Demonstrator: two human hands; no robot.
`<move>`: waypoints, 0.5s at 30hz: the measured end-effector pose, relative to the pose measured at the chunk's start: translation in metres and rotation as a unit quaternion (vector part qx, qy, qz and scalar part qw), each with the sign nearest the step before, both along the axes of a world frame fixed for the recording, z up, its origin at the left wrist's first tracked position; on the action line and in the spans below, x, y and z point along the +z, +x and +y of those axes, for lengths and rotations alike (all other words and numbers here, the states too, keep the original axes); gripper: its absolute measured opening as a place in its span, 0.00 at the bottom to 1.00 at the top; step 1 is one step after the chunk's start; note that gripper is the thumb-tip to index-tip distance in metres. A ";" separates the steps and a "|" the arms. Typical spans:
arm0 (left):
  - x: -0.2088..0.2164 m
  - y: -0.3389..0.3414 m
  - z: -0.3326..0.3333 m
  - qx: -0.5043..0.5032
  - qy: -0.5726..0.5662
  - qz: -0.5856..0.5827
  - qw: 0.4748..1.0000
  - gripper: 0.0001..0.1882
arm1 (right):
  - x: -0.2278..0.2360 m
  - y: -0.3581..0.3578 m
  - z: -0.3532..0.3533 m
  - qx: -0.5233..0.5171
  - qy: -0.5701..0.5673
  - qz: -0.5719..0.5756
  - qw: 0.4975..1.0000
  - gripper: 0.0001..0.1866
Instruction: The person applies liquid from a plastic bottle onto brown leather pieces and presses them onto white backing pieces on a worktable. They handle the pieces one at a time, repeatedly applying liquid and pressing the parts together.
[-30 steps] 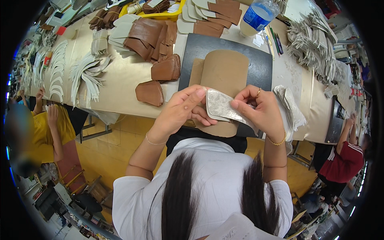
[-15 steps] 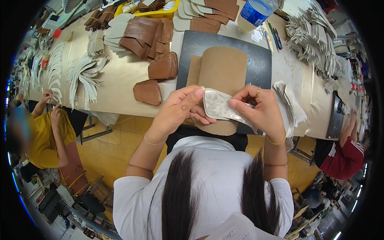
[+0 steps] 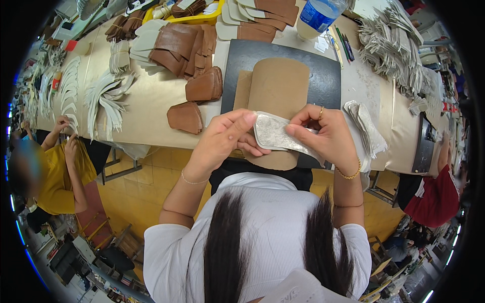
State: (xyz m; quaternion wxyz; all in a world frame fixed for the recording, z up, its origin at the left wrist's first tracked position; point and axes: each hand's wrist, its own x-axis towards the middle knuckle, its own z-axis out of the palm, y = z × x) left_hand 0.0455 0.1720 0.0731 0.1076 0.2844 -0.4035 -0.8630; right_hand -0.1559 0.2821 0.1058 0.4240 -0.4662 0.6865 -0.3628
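A pale grey piece with a silvery, mottled face and a rounded wide end (image 3: 272,132) is stretched between my hands. My left hand (image 3: 222,134) pinches its wide end at the upper left corner, other fingers curled behind it. My right hand (image 3: 326,132) grips its narrower right part between thumb and fingers. Under it lies a curved brown board (image 3: 281,86), which rests on a black mat (image 3: 326,81). Right of my right hand is a stack of similar pale pieces (image 3: 365,129).
Brown leather pieces (image 3: 186,117) and a second small pile (image 3: 204,84) lie left of the mat. Pale strips (image 3: 108,96) are further left. A bottle (image 3: 317,19) and pens (image 3: 347,46) stand or lie behind. Co-workers sit at both sides, one in a yellow shirt (image 3: 58,177).
The view has shifted slightly. Both hands keep their hold on the pale piece, which stays over the brown board almost unmoved.
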 end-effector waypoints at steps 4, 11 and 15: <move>0.001 -0.001 0.001 0.002 -0.017 -0.027 0.999 0.16 | -0.001 0.001 0.000 -0.001 -0.004 0.005 1.000 0.06; -0.004 -0.003 -0.002 -0.021 -0.063 -0.069 0.995 0.10 | 0.008 -0.004 -0.002 0.022 0.030 0.038 0.999 0.09; 0.002 0.000 -0.004 0.032 -0.052 -0.028 0.998 0.09 | 0.022 -0.015 -0.003 0.053 -0.014 0.013 0.998 0.12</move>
